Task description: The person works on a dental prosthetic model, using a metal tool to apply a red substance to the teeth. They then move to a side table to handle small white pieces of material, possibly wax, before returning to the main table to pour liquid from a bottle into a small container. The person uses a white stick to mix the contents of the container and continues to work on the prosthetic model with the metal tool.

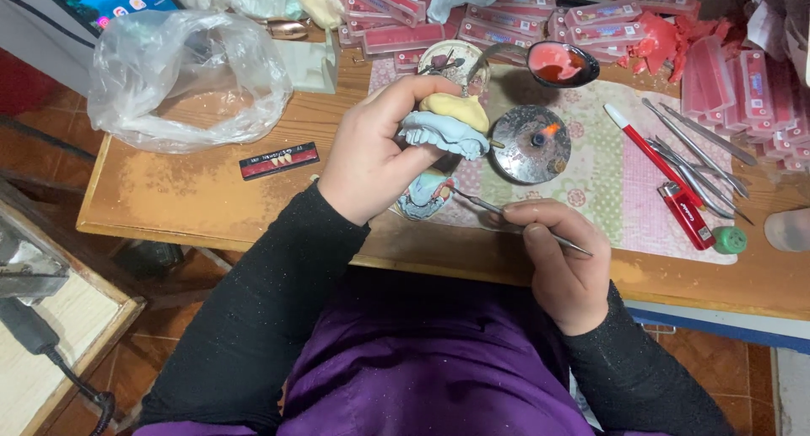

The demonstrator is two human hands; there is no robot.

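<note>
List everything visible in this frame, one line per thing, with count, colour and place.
Dental cast: one, pale blue and yellow, in the left hand.
Metal instrument: one, silver, in the right hand.
Burner: one, metal, small flame, on the mat.
Spoon: one, holding pink wax, behind the burner.
Lighter: one, red, mat's right.
Spare tools: several, silver, right.
Tooth card: one, black, table left.
Plastic bag: one, clear, far left.
Pink boxes: many, far edge.
Left hand: gripping the cast.
Right hand: gripping the instrument.

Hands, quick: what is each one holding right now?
Left hand: closed around a pale blue and yellow dental model.
Right hand: closed on a thin metal hand tool, pinched in the fingers.
</note>
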